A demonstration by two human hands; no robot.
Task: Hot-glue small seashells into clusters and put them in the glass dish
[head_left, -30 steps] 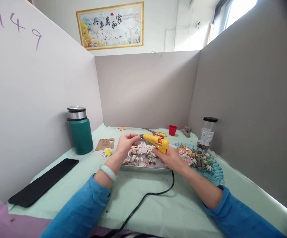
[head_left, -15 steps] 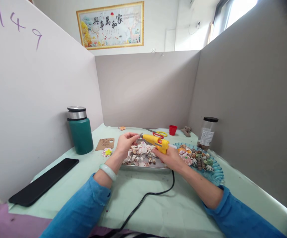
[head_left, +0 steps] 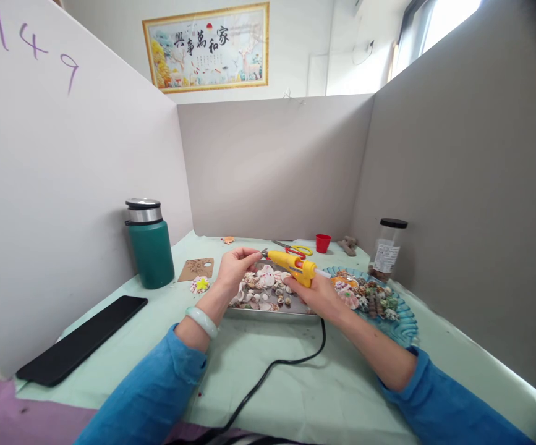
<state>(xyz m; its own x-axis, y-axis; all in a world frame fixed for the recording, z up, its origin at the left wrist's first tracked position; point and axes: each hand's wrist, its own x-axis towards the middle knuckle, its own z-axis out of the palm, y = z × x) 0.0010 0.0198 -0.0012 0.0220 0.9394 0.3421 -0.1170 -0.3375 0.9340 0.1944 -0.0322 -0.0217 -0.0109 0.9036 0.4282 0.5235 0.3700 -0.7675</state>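
Note:
My right hand is wrapped round a yellow hot glue gun, with a clear glue stick poking out of its back. The gun's nozzle points left and meets the fingertips of my left hand. Those fingertips are pinched together at the nozzle; whatever they hold is too small and covered to make out. Below both hands lies a metal tray filled with shells, large white ones and several small ones. From the gun a black cord runs down towards me.
At right stand a blue plate of shells and a jar. Scissors, a red cup and a grey-brown piece lie behind. At left are a green bottle, a brown card, a flower-like piece and a black slab.
Hardly anything differs. The glue gun has shifted very slightly to the right, while its nozzle remains at my left fingertips.

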